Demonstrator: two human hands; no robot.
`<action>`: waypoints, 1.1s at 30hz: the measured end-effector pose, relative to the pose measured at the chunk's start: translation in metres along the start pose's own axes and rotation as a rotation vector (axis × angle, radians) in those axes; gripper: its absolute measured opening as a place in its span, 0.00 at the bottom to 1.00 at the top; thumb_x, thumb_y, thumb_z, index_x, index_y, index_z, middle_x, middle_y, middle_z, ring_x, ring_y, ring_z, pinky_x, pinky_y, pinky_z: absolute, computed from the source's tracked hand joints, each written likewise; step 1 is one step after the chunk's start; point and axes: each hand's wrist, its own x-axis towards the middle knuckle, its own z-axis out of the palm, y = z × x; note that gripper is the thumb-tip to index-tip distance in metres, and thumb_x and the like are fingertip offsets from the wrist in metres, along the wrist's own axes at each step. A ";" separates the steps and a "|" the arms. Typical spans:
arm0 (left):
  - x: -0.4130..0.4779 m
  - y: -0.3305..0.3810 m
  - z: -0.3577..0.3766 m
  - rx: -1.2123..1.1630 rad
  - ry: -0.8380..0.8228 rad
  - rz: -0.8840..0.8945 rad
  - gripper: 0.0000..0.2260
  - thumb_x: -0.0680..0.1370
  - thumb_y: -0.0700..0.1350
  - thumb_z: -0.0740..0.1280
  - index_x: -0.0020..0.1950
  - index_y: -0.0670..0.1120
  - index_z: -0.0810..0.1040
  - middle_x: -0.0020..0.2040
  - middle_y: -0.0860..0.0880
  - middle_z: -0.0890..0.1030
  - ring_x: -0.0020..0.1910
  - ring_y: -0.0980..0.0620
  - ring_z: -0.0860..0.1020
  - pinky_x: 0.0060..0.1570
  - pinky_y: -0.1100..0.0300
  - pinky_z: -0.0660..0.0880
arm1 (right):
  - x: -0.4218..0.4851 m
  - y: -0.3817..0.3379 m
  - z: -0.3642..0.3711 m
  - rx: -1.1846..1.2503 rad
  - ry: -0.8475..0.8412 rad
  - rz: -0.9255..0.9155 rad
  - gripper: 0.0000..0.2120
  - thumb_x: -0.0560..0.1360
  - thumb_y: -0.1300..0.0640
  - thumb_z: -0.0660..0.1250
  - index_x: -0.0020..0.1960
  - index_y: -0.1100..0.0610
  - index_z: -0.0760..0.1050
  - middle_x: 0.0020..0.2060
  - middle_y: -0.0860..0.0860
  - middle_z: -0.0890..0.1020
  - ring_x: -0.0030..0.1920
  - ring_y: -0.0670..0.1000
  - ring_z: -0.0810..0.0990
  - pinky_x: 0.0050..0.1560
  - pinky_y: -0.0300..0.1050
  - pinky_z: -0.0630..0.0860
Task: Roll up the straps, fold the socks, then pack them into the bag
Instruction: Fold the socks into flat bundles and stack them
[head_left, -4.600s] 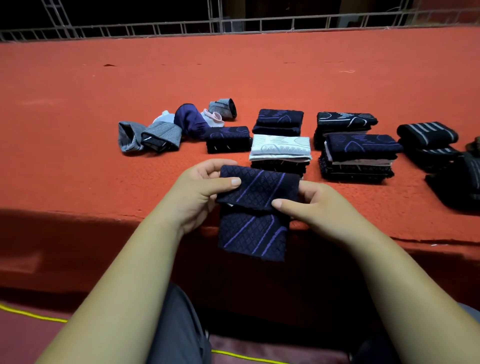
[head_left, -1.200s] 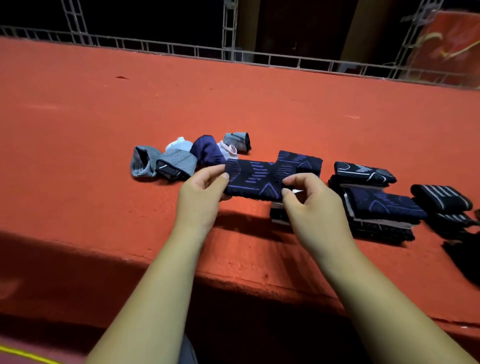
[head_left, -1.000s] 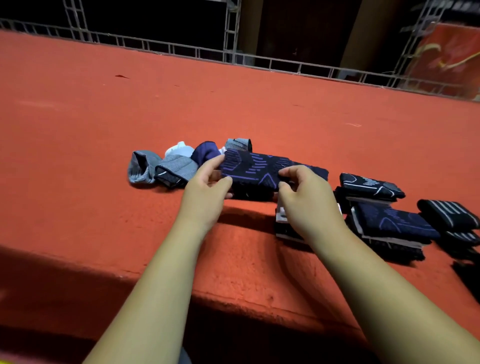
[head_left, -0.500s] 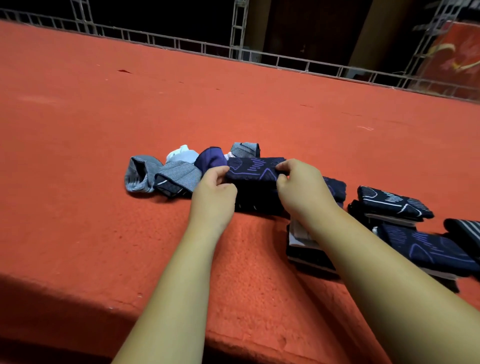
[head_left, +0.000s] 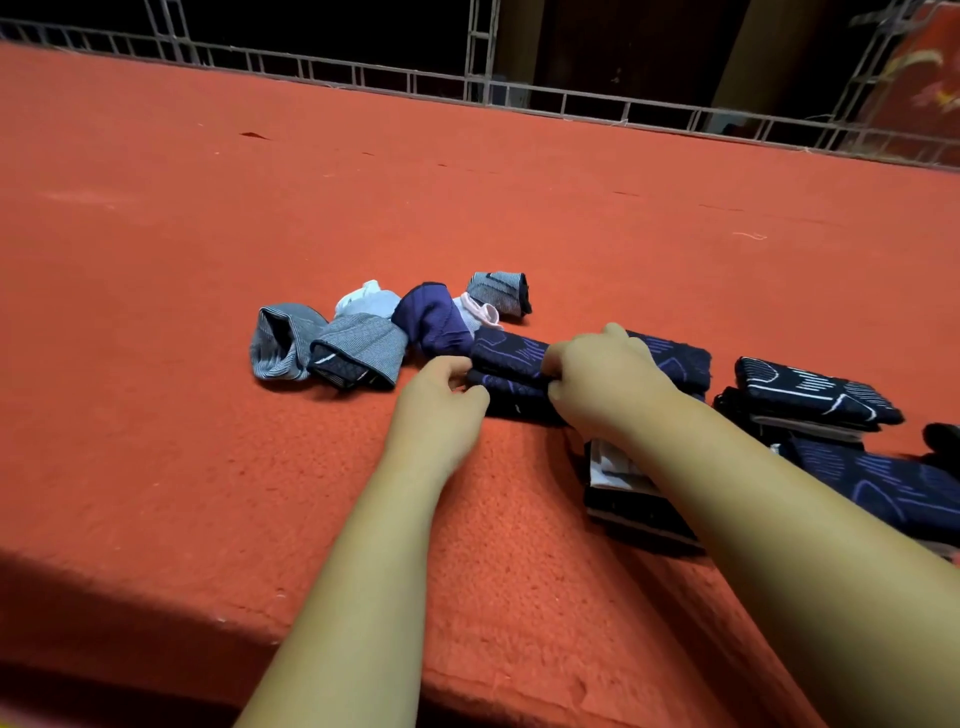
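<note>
Bare carpet (head_left: 156, 467) left; rolled socks (head_left: 358, 348) ahead, sock stacks (head_left: 810, 389) right.

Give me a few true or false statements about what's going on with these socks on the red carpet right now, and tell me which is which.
1. The left hand and the right hand both grip the navy sock. True.
2. The navy sock is held high in the air. False: it lies on top of another dark sock on the red carpet.
3. The grey rolled pieces lie to the left of the hands. True.
4. An open bag stands beside the socks. False: no bag is in view.
5. The folded sock stacks lie to the right of the hands. True.
</note>
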 end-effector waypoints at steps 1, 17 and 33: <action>0.000 0.000 0.001 0.021 -0.026 0.007 0.20 0.78 0.40 0.69 0.71 0.49 0.80 0.58 0.50 0.85 0.57 0.54 0.83 0.62 0.60 0.76 | -0.001 0.000 0.001 -0.002 0.000 -0.009 0.15 0.78 0.54 0.63 0.61 0.46 0.81 0.54 0.52 0.85 0.55 0.58 0.69 0.52 0.52 0.65; -0.006 0.003 -0.003 0.012 -0.026 -0.090 0.16 0.77 0.40 0.69 0.64 0.48 0.82 0.56 0.53 0.84 0.57 0.53 0.82 0.62 0.57 0.76 | -0.010 -0.008 -0.004 0.043 -0.019 0.002 0.13 0.81 0.47 0.62 0.58 0.51 0.81 0.52 0.53 0.80 0.62 0.62 0.71 0.54 0.54 0.65; -0.006 -0.002 -0.040 -0.254 0.020 -0.196 0.08 0.81 0.39 0.65 0.55 0.48 0.83 0.50 0.45 0.87 0.41 0.51 0.83 0.51 0.47 0.84 | 0.031 -0.064 -0.018 0.303 0.063 -0.047 0.12 0.76 0.54 0.63 0.53 0.53 0.84 0.50 0.56 0.85 0.56 0.62 0.79 0.55 0.54 0.80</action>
